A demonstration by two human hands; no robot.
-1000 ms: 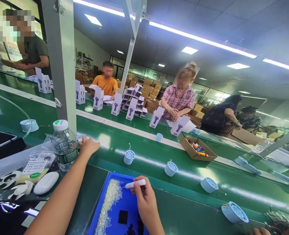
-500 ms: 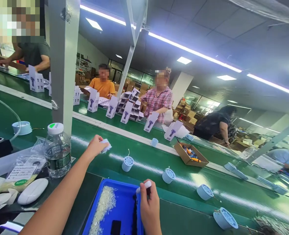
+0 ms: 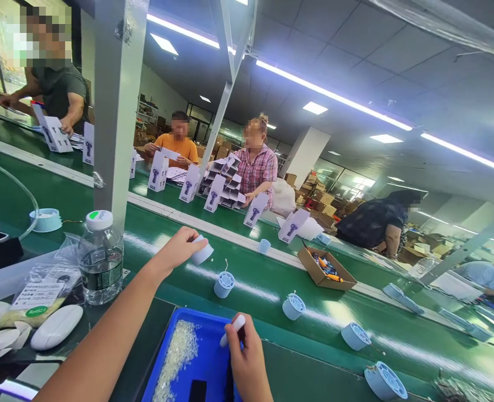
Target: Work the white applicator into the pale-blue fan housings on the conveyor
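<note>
My left hand (image 3: pixel 180 249) reaches out over the green belt, its fingers closed on a light blue round plastic housing (image 3: pixel 202 252). To the right of it on the belt stands another blue housing (image 3: pixel 224 285) with a spoked face and a short wire. My right hand (image 3: pixel 247 349) is closed around a white, round-ended, rod-like tool (image 3: pixel 232 330), over the right side of a blue tray (image 3: pixel 180 312). Small whitish pieces (image 3: pixel 180 352) lie heaped along the tray's left side, and a black block (image 3: pixel 197 389) is near its front.
More blue housings (image 3: pixel 294 306) sit along the belt. A cardboard box (image 3: pixel 326 269) of small parts stands beyond. At left are a water bottle (image 3: pixel 100 257), a white computer mouse (image 3: pixel 57 327) and a metal post (image 3: pixel 119 111). Several people work across the line among white cartons (image 3: pixel 255 210).
My left hand has moved right with the blue housing. My right hand has shifted slightly left with the white tool. The nearer housings on the belt have slid a little to the right.
</note>
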